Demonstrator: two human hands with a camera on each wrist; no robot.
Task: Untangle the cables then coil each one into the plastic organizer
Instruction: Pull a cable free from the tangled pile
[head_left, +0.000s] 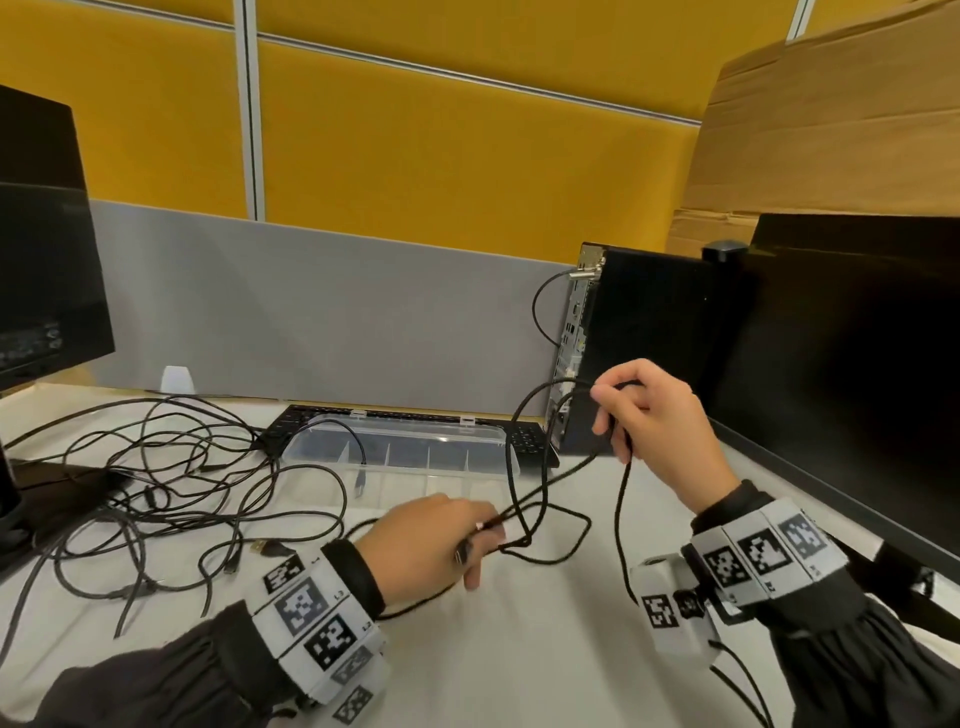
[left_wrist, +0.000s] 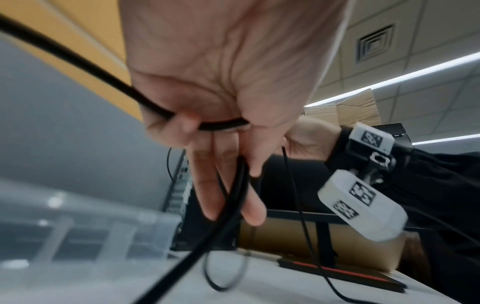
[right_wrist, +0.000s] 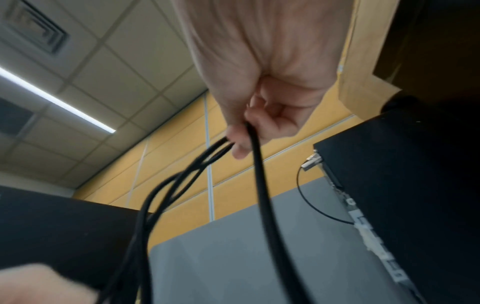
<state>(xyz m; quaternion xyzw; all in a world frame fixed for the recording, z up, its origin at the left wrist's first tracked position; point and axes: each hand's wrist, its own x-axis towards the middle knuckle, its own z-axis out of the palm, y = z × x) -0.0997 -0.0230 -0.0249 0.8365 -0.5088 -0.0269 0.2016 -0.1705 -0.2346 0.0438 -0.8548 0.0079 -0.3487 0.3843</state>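
Observation:
A black cable (head_left: 540, 499) loops between my two hands above the white table. My right hand (head_left: 649, 415) is raised near the computer tower and grips several strands of this cable (right_wrist: 257, 164) in a fist. My left hand (head_left: 441, 535) sits lower, just in front of the organizer, with the cable (left_wrist: 218, 125) held under curled fingers and a strand passing between two straighter fingers (left_wrist: 207, 193). The clear plastic organizer (head_left: 467, 441) with dividers lies at the table's middle back. A tangle of black cables (head_left: 171, 467) spreads over the left of the table.
A black keyboard (head_left: 524, 436) lies behind the organizer. A computer tower (head_left: 639, 338) stands at the back right beside a dark monitor (head_left: 857, 374). Another monitor (head_left: 47, 270) stands at the left. A grey partition (head_left: 311, 312) closes the back.

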